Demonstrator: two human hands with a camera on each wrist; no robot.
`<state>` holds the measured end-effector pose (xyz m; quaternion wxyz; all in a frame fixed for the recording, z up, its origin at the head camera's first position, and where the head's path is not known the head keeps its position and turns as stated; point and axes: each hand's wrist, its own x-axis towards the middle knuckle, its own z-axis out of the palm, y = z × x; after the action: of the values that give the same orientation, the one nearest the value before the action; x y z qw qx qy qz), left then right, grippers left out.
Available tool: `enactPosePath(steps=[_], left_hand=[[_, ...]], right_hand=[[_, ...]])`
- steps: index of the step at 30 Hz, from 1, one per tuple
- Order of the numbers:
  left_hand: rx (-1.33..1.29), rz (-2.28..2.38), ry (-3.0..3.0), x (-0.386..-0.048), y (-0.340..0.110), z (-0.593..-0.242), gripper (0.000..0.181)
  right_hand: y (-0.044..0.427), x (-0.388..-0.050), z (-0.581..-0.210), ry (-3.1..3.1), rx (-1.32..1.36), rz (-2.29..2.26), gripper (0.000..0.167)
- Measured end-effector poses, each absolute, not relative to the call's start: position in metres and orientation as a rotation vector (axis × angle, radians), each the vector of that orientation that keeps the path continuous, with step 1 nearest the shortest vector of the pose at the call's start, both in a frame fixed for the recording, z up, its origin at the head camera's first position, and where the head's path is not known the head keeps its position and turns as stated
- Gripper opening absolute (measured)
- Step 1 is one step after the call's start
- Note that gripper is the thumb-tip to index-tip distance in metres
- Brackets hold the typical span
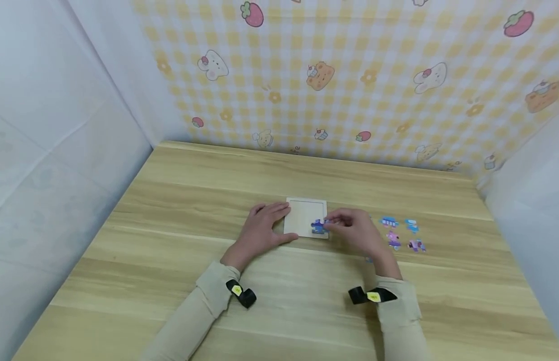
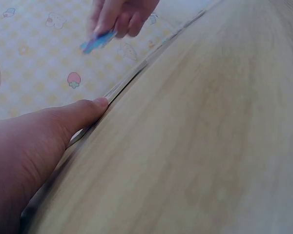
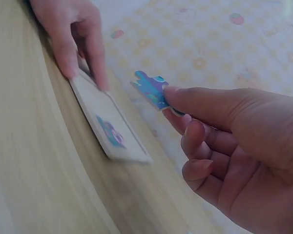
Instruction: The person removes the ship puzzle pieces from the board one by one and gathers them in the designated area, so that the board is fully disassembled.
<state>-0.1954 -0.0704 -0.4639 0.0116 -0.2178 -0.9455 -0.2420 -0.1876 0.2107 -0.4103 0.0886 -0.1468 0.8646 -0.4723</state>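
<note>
A pale square puzzle tray lies on the table. My left hand holds it by its left side, thumb at the near edge and fingers at the far part. Between thumb and forefinger my right hand pinches a blue-purple puzzle piece, held above the table near the tray's right side. Another printed piece lies inside the tray near its right near corner. In the left wrist view the pinched piece appears beyond my left thumb.
Several loose puzzle pieces lie right of my right hand, among them a blue one, a pink one and a purple one. Some are partly hidden by that hand. A patterned cloth hangs behind the wooden table.
</note>
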Motion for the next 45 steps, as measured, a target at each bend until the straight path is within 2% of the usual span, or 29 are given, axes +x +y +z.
enactPosePath(steps=[5,12,17,28,35,45], left_hand=[[-0.681,-0.761,-2.93,-0.195,-0.073,-0.467,0.086],[-0.681,-0.754,-2.926,-0.193,-0.073,-0.465,0.085],[-0.7,-0.756,-2.912,-0.194,-0.072,-0.463,0.085],[-0.702,-0.778,-2.899,-0.195,-0.072,-0.464,0.085],[-0.701,-0.781,-2.915,-0.197,-0.071,-0.467,0.084],[-0.699,-0.787,-2.915,-0.197,-0.071,-0.469,0.084]], right_hand=[[0.254,-0.163,-0.405,2.654,-0.354,-1.416,0.017],[0.322,-0.132,-0.402,2.835,-0.095,-1.242,0.026],[0.352,-0.114,-0.407,2.828,-0.005,-1.18,0.026],[0.359,-0.107,-0.43,2.863,-0.049,-1.101,0.017],[0.357,-0.109,-0.433,2.853,0.017,-1.043,0.025],[0.356,-0.111,-0.436,2.914,0.03,-1.01,0.017]])
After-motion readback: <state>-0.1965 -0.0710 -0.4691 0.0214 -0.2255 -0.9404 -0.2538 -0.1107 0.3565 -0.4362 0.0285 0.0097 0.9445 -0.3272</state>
